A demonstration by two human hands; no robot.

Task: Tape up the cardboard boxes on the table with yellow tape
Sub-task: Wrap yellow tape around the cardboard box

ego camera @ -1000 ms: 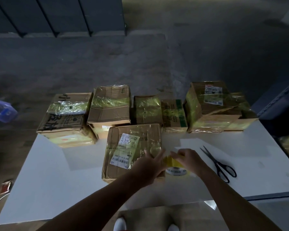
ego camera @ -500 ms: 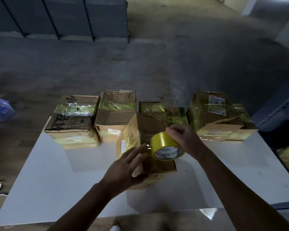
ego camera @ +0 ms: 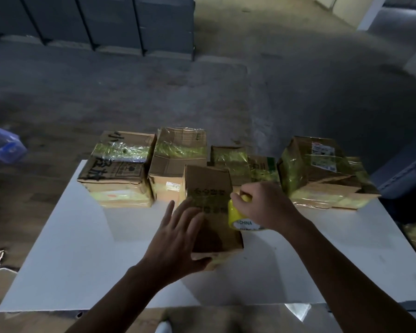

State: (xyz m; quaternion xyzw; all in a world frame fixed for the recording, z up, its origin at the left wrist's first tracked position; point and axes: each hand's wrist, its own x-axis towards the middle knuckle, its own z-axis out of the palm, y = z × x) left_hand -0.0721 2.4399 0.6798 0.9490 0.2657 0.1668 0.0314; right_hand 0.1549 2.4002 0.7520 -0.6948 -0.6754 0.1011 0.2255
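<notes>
Two hands are at work in the middle of the white table [ego camera: 82,248]. The left hand [ego camera: 178,239] lies flat, fingers spread and straight, against the near left side of a brown cardboard box [ego camera: 211,188] with black printing on its upper face. The right hand [ego camera: 262,207] is curled round the roll of yellow tape [ego camera: 234,216] and holds it right against the box's right side, with the white printed core turned towards the near edge. Just beyond, along the far edge, runs a row of boxes [ego camera: 178,162] wrapped in shiny yellow tape, with the biggest box [ego camera: 317,169] at the far right. Off left on the grey floor sits a blue plastic bin [ego camera: 3,145].
</notes>
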